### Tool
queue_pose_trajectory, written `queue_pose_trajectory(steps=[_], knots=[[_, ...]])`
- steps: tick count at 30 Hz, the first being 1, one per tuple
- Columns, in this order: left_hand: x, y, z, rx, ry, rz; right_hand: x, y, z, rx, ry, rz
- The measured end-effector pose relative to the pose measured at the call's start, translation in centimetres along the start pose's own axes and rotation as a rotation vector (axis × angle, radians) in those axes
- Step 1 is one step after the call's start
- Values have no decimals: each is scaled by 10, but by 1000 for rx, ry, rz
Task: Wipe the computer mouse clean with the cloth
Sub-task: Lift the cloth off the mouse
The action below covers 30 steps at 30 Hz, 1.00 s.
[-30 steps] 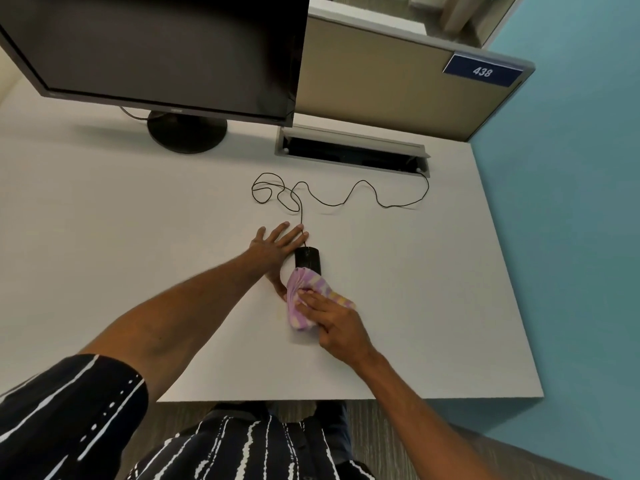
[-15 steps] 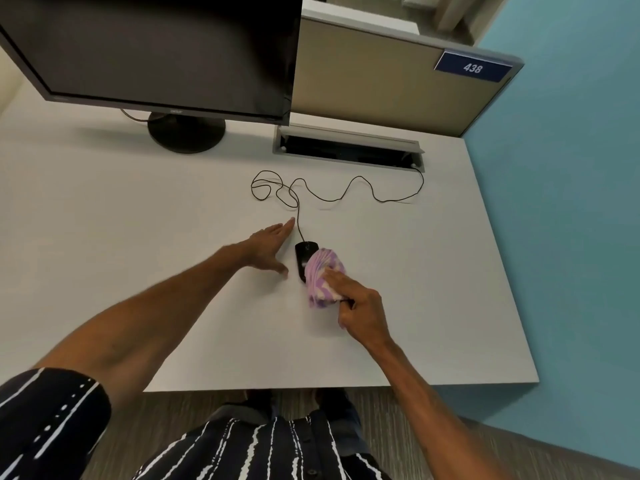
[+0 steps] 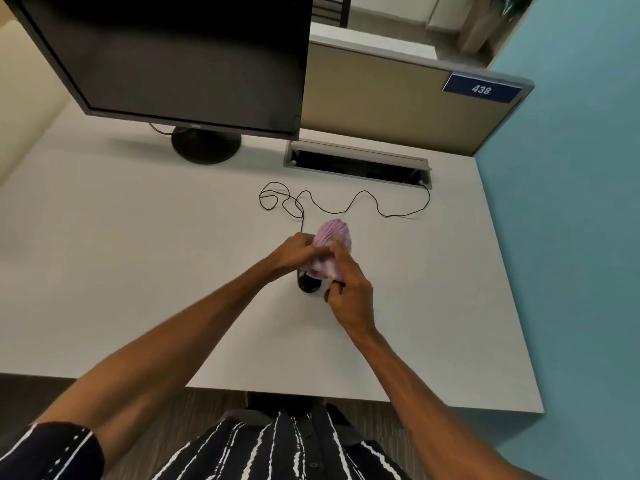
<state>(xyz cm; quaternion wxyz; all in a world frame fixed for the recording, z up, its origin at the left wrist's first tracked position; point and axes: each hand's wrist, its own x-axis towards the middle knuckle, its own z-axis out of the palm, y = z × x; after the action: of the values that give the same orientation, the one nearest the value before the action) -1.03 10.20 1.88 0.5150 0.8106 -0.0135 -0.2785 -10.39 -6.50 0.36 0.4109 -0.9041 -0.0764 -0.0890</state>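
A black wired computer mouse (image 3: 308, 283) lies on the white desk (image 3: 138, 271). Only its rear end shows, because a bunched pink and white cloth (image 3: 334, 233) covers its front. My left hand (image 3: 294, 252) is closed on the cloth's left side, just above the mouse. From the right, my right hand (image 3: 348, 292) holds the cloth with its fingers pressed on the fabric. The mouse's black cable (image 3: 346, 209) loops away across the desk to the back.
A black monitor (image 3: 180, 60) on a round stand (image 3: 206, 147) is at the back left. A grey cable tray slot (image 3: 356, 164) sits behind the cable, with a beige partition (image 3: 381, 109) beyond. The desk's front edge (image 3: 311, 396) is near my body, and a blue wall (image 3: 571, 237) is on the right.
My left hand left the desk beside the mouse and closed on the cloth. The cloth moved forward over the mouse's front, and my right hand followed it.
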Motion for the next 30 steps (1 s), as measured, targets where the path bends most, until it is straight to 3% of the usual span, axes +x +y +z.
queue_pose_trajectory(steps=[2,4,7,11,18,21,25,30], knots=[[0,10,-4,37,31,62,5,3,-11,78,-64,-97],[-1,21,-10,125,53,108,15,9,-27,127,-6,-123],[-1,41,-18,165,35,176,45,15,-48,90,106,-13],[8,62,-12,241,-8,266,79,23,-69,167,-24,109],[31,66,8,548,146,392,74,57,-98,173,64,173],[44,66,22,505,92,412,69,74,-110,205,70,211],[62,66,35,319,-63,307,73,96,-131,284,6,290],[89,73,52,152,-146,118,97,127,-143,401,-123,617]])
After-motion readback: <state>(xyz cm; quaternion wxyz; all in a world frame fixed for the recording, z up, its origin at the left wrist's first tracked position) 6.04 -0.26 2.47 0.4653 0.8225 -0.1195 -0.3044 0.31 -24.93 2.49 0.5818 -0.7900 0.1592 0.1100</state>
